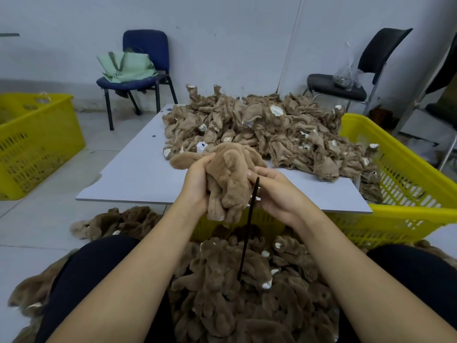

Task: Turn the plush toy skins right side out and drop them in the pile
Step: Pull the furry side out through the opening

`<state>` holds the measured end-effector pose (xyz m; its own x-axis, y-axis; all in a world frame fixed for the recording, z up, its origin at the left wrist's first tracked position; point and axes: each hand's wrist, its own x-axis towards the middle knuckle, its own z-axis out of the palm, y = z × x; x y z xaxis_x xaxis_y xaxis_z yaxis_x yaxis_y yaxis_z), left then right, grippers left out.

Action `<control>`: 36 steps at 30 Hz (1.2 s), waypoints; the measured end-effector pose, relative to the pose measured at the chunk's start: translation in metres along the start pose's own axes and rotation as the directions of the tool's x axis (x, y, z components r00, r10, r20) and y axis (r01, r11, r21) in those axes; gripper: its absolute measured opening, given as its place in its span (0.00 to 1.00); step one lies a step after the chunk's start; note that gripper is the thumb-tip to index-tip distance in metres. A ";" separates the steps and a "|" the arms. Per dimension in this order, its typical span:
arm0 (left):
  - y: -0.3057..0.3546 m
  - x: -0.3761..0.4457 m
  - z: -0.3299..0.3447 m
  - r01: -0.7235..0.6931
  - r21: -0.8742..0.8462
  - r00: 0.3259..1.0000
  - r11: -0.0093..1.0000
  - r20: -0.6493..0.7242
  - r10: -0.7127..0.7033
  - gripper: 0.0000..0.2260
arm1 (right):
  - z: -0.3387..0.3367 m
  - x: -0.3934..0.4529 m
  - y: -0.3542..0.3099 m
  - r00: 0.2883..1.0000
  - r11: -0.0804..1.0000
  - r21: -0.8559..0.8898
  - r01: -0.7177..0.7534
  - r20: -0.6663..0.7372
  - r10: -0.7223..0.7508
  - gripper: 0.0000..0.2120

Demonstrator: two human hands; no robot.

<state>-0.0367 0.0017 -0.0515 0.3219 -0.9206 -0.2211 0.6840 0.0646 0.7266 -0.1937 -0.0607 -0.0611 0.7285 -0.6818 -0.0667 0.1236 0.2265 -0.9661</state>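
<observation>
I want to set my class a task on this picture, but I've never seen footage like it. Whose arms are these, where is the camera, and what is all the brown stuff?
The camera sits on a seated person's head, looking down at their own bare arms. The left hand and right hand grip one fluffy plush toy skin; the right also holds a thin black stick. On the white table lies a heap of inside-out skins. The furry pile between the knees holds finished ones. Yellow crates stand alongside.

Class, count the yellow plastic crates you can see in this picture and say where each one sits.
2. One yellow crate stands on the floor at far left. The other yellow crate is at right, partly under the white table. More may be hidden out of frame.
</observation>
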 end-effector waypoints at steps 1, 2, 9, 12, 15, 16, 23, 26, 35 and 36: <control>-0.001 0.000 0.000 -0.006 -0.031 1.000 0.999 0.002 0.006 0.17 | -0.001 0.001 0.000 1.000 1.000 -0.006 -0.008 0.018 0.008 0.14; -0.001 0.001 -0.001 -0.013 -0.056 1.000 0.998 -0.008 0.013 0.17 | -0.001 0.002 -0.001 1.000 1.000 -0.006 -0.010 0.023 0.010 0.11; -0.002 0.006 -0.006 -0.037 -0.079 0.999 0.996 -0.022 0.036 0.18 | -0.003 0.004 -0.001 0.989 0.988 -0.144 0.051 -0.127 -0.070 0.06; -0.006 0.009 -0.011 -0.209 0.187 0.948 0.960 -0.202 0.245 0.08 | -0.006 0.008 -0.005 0.939 0.979 -0.136 0.149 -0.290 -0.183 0.06; -0.003 0.008 -0.017 -0.348 0.541 0.842 0.766 -0.180 0.509 0.09 | -0.013 0.006 -0.009 0.916 0.983 -0.113 0.142 -0.363 -0.174 0.07; -0.002 0.005 -0.017 -0.403 0.624 0.811 0.670 -0.096 0.577 0.08 | -0.015 0.005 -0.009 0.921 0.985 -0.119 0.123 -0.355 -0.158 0.06; -0.003 -0.009 -0.008 -0.539 0.801 0.664 0.261 0.213 0.717 0.09 | -0.035 0.004 -0.014 0.967 0.835 -0.549 -0.041 -0.233 -0.106 0.10; 0.001 -0.008 -0.002 -0.419 0.908 0.764 0.002 0.351 0.541 0.13 | -0.036 0.013 -0.010 0.932 0.671 -0.740 -0.043 -0.271 -0.239 0.12; 0.003 0.059 -0.021 -0.316 0.935 0.939 -0.161 0.284 -0.193 0.13 | -0.035 0.078 0.016 0.989 0.555 -0.832 0.018 -0.066 -0.132 0.15; -0.001 0.074 -0.024 -0.336 0.919 0.939 -0.208 0.310 -0.147 0.10 | -0.038 0.090 0.019 0.990 0.535 -0.845 0.006 -0.070 -0.121 0.18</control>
<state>0.0025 -0.0575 -0.0847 -0.0009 -0.9936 -0.1125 -0.8517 -0.0582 0.5208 -0.1514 -0.1436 -0.0946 0.6594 -0.7511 0.0331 -0.4989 -0.4701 -0.7281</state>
